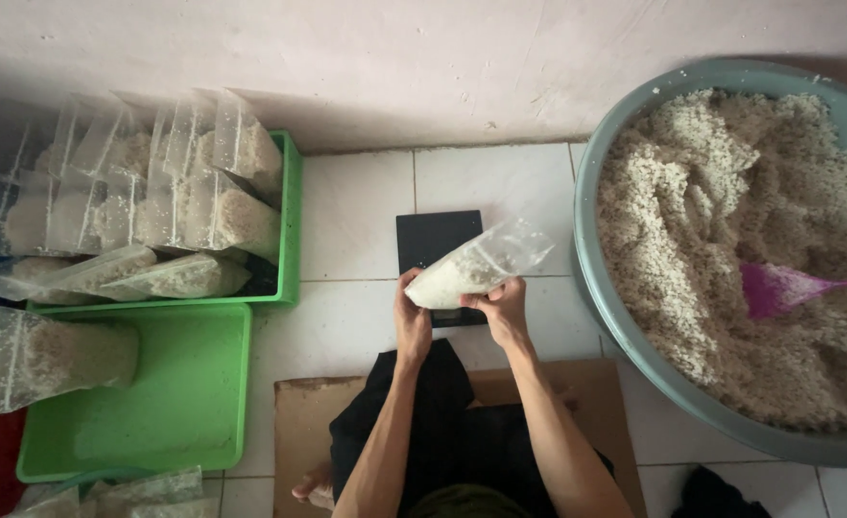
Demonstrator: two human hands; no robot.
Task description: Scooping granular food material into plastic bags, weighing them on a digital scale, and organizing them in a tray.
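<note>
Both hands — left hand (pixel 411 321), right hand (pixel 503 305) — grip closed on clear bag (pixel 471 269) of white grains | bag held over black scale (pixel 437 242) | grey basin (pixel 591 249) right of scale, green trays (pixel 202 384) left

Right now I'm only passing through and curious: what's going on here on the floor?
A person sits on cardboard, both hands, left hand and right hand, holding a clear bag of white grains over a black scale. A grey basin of the same grains, with a pink scoop, stands to the right. Filled bags lie in green trays on the left.
</note>
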